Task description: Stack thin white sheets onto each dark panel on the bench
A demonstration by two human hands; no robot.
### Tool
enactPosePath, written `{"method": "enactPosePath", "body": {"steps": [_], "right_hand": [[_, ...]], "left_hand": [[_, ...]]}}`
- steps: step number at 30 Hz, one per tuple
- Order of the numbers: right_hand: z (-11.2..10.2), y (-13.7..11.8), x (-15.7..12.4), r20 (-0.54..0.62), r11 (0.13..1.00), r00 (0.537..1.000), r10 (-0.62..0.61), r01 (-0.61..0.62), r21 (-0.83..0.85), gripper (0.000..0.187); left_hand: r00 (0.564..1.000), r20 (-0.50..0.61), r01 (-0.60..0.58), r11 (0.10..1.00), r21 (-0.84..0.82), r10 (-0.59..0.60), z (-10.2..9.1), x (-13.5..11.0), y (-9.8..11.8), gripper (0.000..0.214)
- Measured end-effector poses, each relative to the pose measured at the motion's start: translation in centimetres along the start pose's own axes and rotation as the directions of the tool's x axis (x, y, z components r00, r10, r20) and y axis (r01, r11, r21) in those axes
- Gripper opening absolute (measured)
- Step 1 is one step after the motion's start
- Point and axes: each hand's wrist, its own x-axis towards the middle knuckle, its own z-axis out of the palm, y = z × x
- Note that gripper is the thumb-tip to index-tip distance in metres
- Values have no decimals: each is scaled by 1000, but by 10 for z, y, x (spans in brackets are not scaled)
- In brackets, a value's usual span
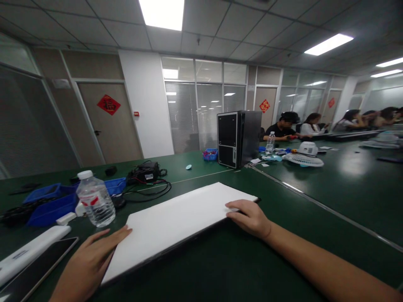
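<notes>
A flat white rectangular panel (179, 222) with a thin dark edge lies slantwise before me, just over or on the green table; any gap under it cannot be made out. My left hand (94, 256) grips its left end, fingertips on the white face and the other fingers partly hidden at the side. At the near right edge, my right hand (250, 216) pinches the panel between its fingers. Close to my left hand stand a clear water bottle (96, 201) with a white cap, a dark-screened phone (37, 268) and a long white case (31, 251).
Blue trays (56, 207) and a black adapter with cables (146, 172) sit at the left on the green table (302, 235). Behind the panel stands a black computer tower (239, 138). Farther right are a white fan (305, 155), another bottle (270, 142) and several seated people.
</notes>
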Motion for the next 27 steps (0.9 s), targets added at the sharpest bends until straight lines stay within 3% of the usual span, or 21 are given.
{"method": "enactPosePath", "body": {"steps": [7,11,15,20,24,27], "right_hand": [[-15,0,20,15,999,1000,7,-6,-43,21],[-43,-1,45,67,993,994,88,-82,-87,17],[-83,-5,57,194,963,956,219,-180,-199,18],[-142,3,39,257,892,900,352,-239,-385,30],[-180,21,19,229,797,862,452,-276,-537,52],[-195,37,2,223,712,821,526,-281,-643,60]], "left_hand": [[985,16,171,980,-102,-170,4,-4,1,42],[964,36,265,933,-244,-264,3,1,6,56],[904,75,425,867,-262,-420,-5,8,13,63],[842,183,540,788,-297,-508,-13,10,17,72],[844,142,535,802,-267,-516,-8,10,15,69],[853,79,516,814,-268,-515,-5,10,15,64]]}}
